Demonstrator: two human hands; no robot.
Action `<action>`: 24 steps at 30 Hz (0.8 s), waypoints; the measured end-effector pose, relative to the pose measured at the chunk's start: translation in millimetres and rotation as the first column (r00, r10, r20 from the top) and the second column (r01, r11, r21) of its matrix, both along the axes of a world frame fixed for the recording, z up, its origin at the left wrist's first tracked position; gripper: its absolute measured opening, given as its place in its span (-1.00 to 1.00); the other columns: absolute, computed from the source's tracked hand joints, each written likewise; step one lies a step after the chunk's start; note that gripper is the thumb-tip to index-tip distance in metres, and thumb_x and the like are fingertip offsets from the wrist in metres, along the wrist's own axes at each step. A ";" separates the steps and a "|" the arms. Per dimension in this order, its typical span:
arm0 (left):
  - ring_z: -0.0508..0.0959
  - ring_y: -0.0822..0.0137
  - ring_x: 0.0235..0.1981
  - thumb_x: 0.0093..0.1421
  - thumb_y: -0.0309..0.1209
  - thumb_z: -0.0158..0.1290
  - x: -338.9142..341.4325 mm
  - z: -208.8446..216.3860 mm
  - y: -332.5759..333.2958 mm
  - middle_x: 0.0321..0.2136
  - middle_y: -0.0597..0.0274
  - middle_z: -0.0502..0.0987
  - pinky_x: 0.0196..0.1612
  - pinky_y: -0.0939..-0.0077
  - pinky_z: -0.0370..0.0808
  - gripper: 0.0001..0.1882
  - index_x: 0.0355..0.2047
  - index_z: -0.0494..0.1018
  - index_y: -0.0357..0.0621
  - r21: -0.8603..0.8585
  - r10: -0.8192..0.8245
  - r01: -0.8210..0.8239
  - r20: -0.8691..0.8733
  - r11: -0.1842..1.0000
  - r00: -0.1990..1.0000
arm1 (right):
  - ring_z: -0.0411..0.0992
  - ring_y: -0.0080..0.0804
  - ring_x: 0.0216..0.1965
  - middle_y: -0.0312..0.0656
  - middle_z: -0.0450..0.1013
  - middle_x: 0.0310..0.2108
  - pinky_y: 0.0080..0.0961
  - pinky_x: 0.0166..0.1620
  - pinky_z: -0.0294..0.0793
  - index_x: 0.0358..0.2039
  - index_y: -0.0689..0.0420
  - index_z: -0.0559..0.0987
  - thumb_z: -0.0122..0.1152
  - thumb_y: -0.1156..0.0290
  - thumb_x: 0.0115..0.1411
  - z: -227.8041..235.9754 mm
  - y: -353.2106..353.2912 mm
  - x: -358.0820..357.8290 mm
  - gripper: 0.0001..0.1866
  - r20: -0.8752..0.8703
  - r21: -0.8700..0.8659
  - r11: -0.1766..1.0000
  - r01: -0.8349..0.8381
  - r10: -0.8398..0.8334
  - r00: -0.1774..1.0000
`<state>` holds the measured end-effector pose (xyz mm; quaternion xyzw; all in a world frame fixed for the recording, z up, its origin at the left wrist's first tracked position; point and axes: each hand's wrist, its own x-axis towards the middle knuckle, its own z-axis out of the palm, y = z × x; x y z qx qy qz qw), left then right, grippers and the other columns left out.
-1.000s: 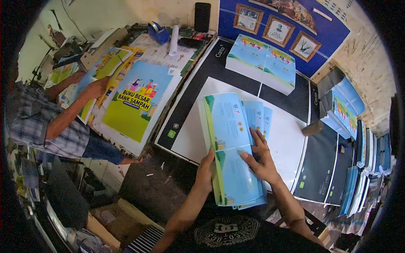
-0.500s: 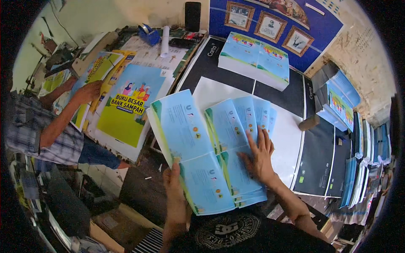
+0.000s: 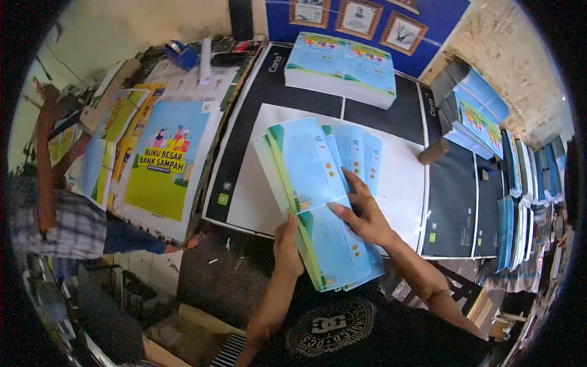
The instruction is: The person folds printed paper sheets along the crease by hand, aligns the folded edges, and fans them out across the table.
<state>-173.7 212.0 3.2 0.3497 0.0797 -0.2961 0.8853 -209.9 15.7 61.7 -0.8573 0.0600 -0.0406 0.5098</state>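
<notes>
Light-blue printed cover sheets [image 3: 306,162] with green edges lie layered over the table's near edge, each carrying two cover prints end to end. My left hand [image 3: 287,248] grips their left edge, thumb on top and fingers underneath. At their right side is my right hand [image 3: 372,220], its thumb across the top sheet and its fingers curled at the edge, partly hidden. Beyond it, more blue sheets [image 3: 365,153] are fanned out to the right, partly covered by the layer in my hands. A white board [image 3: 403,208] lies beneath.
A thick stack of printed covers [image 3: 339,82] stands at the back. A wooden block [image 3: 434,151] sits right of the white board, before piled booklets [image 3: 477,125]. On the left table lies a yellow-green poster [image 3: 162,162]; a co-worker's arm [image 3: 49,165] is beyond it.
The left batch of sheets has moved right over the fanned ones. My right hand has gone from lying spread on the sheets to their edge. The co-worker's arm has lifted; the view has shifted.
</notes>
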 end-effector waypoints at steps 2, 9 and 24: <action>0.61 0.29 -0.19 0.42 -0.12 -0.07 -1.0 6.0 -3.4 -0.14 0.09 0.58 -0.13 0.38 0.58 -0.55 0.01 0.44 -0.31 0.043 0.016 -0.017 0.026 0.999 1.000 | -0.09 0.21 0.44 0.27 0.02 0.39 0.04 0.41 -0.13 -0.14 0.30 0.67 0.28 0.06 0.23 -2.7 -5.7 -3.6 -0.51 0.008 -0.012 1.000 -0.009 0.009 1.000; 0.59 0.44 -0.28 0.42 -0.19 -0.02 -5.0 15.0 22.9 -0.28 0.22 0.60 -0.22 0.48 0.57 -0.64 -0.14 0.55 -0.29 0.348 0.158 -0.185 0.105 0.919 0.982 | -0.10 0.18 0.44 0.21 0.04 0.39 0.05 0.40 -0.08 -0.12 0.31 0.66 0.32 0.10 0.21 -4.4 -10.8 -7.4 -0.52 0.032 0.138 0.989 -0.047 0.043 0.999; 0.61 0.37 -0.26 0.41 -0.13 -0.03 -4.2 -0.6 3.4 -0.20 0.12 0.60 -0.22 0.44 0.59 -0.59 -0.10 0.53 -0.28 0.211 0.022 -0.041 0.094 0.977 0.995 | -0.24 0.14 0.47 0.12 -0.08 0.46 0.09 0.41 -0.25 0.07 0.30 0.56 0.04 -0.07 0.35 -9.8 -1.6 -7.0 -0.36 0.002 0.003 0.998 0.061 -0.061 0.998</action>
